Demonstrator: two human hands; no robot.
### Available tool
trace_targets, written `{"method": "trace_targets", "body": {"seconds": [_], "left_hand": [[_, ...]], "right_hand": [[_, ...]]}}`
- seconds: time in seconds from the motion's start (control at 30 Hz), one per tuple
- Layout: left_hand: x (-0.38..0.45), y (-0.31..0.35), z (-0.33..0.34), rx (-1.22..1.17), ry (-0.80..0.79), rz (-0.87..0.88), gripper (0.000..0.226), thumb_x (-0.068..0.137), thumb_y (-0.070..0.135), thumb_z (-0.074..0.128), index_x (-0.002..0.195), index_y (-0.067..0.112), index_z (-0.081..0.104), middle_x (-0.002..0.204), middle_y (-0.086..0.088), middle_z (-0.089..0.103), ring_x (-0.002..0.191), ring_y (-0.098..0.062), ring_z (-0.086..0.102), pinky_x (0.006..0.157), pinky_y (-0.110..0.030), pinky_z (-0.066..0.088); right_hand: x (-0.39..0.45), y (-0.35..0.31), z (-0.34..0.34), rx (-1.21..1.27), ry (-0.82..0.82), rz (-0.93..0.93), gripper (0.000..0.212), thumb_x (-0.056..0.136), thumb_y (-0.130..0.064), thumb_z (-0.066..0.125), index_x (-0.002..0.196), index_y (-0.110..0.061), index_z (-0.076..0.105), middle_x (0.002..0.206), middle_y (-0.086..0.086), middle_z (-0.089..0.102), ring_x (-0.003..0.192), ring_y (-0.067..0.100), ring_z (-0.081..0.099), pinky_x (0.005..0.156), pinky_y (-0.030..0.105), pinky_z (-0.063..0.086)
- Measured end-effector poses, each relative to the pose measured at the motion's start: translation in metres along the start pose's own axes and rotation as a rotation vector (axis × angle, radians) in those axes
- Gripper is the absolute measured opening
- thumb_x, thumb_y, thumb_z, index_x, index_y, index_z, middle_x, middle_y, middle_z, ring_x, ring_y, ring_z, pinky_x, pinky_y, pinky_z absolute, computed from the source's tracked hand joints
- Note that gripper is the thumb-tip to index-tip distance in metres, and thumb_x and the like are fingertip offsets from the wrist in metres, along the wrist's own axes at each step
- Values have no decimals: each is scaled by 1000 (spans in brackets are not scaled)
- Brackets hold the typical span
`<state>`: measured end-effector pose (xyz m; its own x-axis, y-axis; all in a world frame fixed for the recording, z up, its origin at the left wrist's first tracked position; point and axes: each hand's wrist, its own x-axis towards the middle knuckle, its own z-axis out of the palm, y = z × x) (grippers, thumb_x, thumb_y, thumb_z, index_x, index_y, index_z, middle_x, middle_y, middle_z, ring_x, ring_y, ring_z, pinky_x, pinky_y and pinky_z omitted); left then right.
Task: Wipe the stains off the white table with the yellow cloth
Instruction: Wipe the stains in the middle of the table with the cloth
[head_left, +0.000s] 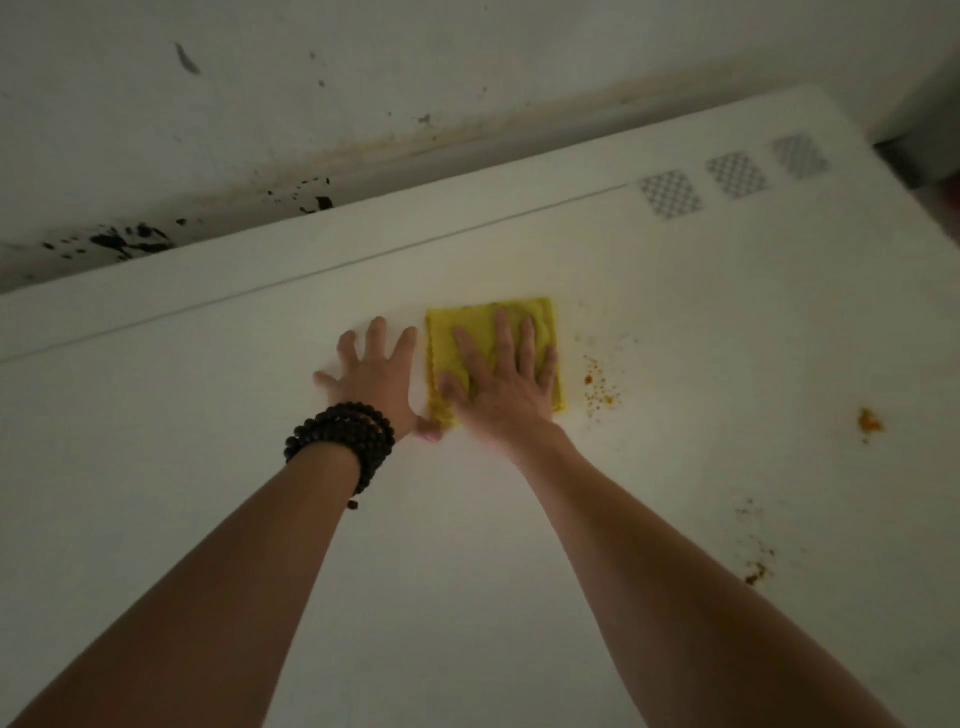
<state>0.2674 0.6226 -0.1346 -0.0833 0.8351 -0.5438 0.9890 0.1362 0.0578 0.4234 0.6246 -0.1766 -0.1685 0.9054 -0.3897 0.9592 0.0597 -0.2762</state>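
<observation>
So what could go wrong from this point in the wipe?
The right hand presses the yellow cloth flat, and orange specks lie just beside its right edge: a sweep could smear them instead of lifting them. The blob and the crumbs lie farther right and may get missed. The left hand rests bare on the table.

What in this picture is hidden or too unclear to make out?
Head view only:
- Table under the yellow cloth: covered by the cloth and the right hand.
- Left hand thumb tip: behind the cloth corner.
- Red thing at the right edge: cut off, blurred.
- Patterned squares: too dim to identify.
</observation>
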Motion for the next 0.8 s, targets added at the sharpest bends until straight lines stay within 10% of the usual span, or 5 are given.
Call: {"method": "trace_targets", "body": {"seconds": [0.43, 0.8], "left_hand": [[-93, 29, 48, 103, -82, 187, 120, 62, 61, 79, 149, 41, -1, 159, -2, -14, 145, -37, -4, 106, -64, 30], [-39, 75, 10, 19, -31, 172, 119, 62, 55, 82, 149, 39, 2, 158, -2, -13, 144, -37, -3, 107, -68, 25]], "right_hand": [[-186, 46, 53, 90, -26, 228, 67, 96, -74, 18, 150, -56, -18, 162, -5, -36, 144, 24, -42, 115, 55, -24], [-114, 93, 11, 90, -43, 187, 69, 94, -75, 23, 152, -56, -11, 163, -5, -34, 145, 26, -39, 115, 60, -21]]}}
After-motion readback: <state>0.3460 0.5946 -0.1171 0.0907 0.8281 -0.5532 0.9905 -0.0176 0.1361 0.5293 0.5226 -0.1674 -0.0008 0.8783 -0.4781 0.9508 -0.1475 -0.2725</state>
